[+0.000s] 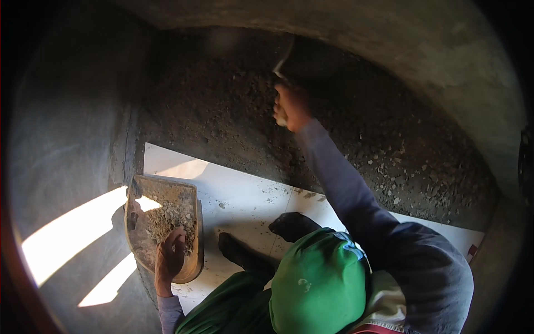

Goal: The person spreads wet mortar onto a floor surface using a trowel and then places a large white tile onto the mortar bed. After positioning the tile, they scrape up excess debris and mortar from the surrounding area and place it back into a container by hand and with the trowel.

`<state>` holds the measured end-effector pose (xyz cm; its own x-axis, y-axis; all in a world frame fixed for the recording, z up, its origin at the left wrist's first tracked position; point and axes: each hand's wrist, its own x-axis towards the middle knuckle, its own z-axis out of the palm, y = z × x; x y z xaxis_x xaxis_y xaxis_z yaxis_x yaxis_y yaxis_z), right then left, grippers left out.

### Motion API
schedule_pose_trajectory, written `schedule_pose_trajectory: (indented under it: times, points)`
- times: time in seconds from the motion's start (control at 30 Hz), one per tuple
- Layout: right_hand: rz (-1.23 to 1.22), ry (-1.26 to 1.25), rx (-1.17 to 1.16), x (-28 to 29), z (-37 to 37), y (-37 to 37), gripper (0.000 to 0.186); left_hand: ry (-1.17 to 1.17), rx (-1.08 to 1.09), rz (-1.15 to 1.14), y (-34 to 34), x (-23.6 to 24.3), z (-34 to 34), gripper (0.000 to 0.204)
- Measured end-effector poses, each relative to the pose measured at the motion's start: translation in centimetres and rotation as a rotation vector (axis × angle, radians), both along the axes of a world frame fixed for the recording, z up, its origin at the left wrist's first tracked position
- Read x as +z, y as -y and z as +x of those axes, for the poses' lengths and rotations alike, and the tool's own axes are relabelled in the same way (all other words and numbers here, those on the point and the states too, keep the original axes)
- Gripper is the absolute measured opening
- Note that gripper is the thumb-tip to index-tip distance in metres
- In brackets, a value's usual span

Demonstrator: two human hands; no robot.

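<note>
My right hand (292,108) is stretched far forward, closed round the handle of what looks like a trowel (280,68). Its bent metal neck shows; the blade is dark and blurred against the dark, rough surface (222,111). My left hand (171,256) reaches into a worn, shallow pan (192,267) at the left, its loosely bent fingers at the crumbly grey-brown rubble (167,217) inside. I cannot make out anything held in those fingers.
White flooring (233,195) with scattered crumbs lies under my dark-covered feet (295,224). Grey walls (61,139) curve round the space, with bright sunlight patches on the left. Loose chips (400,161) lie at the right on the dark surface. Rounded green cloth (320,284) fills the lower middle.
</note>
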<state>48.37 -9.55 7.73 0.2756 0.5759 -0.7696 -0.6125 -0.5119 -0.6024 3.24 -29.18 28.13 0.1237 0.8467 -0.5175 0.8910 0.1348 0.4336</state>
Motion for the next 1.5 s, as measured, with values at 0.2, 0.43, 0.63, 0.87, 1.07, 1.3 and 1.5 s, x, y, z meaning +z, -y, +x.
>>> schedule_pose_trajectory:
  times: [0.2,0.43,0.63,0.87,1.07,1.3,1.5]
  points:
    - [-0.091,0.063,-0.167,-1.5,5.8,6.5,0.023,-0.045,-0.046,0.081,-1.4,-0.5,-1.8,0.029]
    - [-0.264,0.290,-0.283,-2.6,15.9,18.9,0.014,-0.076,0.010,-0.008,1.5,0.3,-2.2,0.027]
    - [-0.101,0.077,-0.365,0.5,12.7,19.0,0.012,-0.108,0.079,-0.027,4.9,1.5,-1.8,0.025]
    - [0.079,0.083,0.200,-0.3,-8.2,4.1,0.016,-0.091,0.011,0.012,-0.2,0.9,0.6,0.030]
    - [-0.033,0.124,0.021,-0.8,1.6,15.2,0.020,-0.076,-0.107,0.118,-2.4,1.0,0.6,0.026]
    - [-0.170,0.273,-0.363,0.1,16.9,26.6,0.016,-0.050,-0.143,0.032,-1.5,0.4,0.2,0.030]
    - [-0.110,0.154,-0.158,3.8,12.1,17.5,0.012,-0.036,-0.186,-0.004,-3.3,0.8,2.3,0.027]
